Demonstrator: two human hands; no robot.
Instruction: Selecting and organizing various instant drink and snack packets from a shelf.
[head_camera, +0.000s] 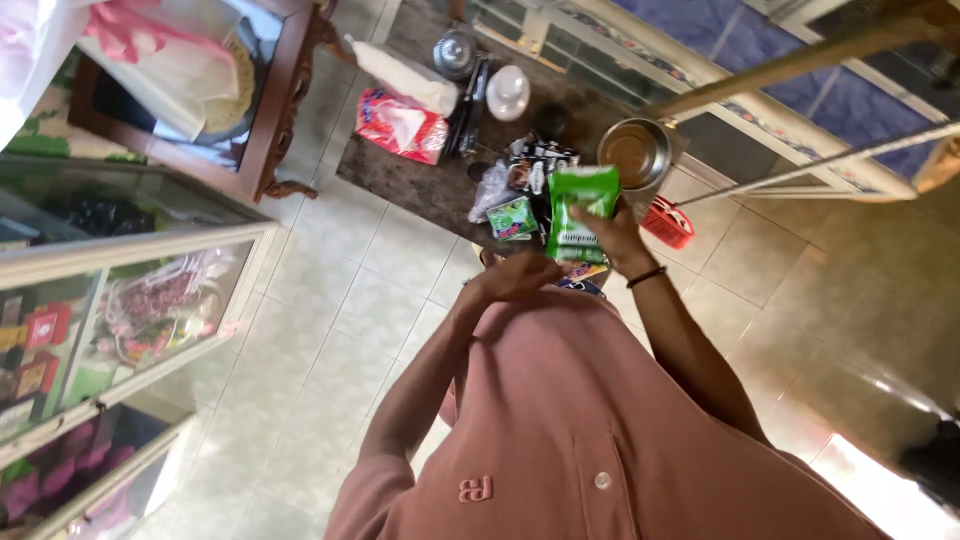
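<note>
My right hand (622, 238), with a dark band on its wrist, holds a green packet (580, 212) upright in front of my chest. My left hand (518, 274) is curled just below and to the left of it, fingertips on the packet's lower edge. Both arms come out of a pink shirt (590, 440) that fills the bottom of the view. The packet hangs above the near edge of a dark low table (400, 180).
On the table are a steel bowl (634, 152), a small green sachet (512, 218), a red tissue pack (402, 124), a white round jar (508, 92) and dark sachets. A red little basket (668, 222) sits by the table. Glass-fronted cabinets (130, 300) stand left over tiled floor.
</note>
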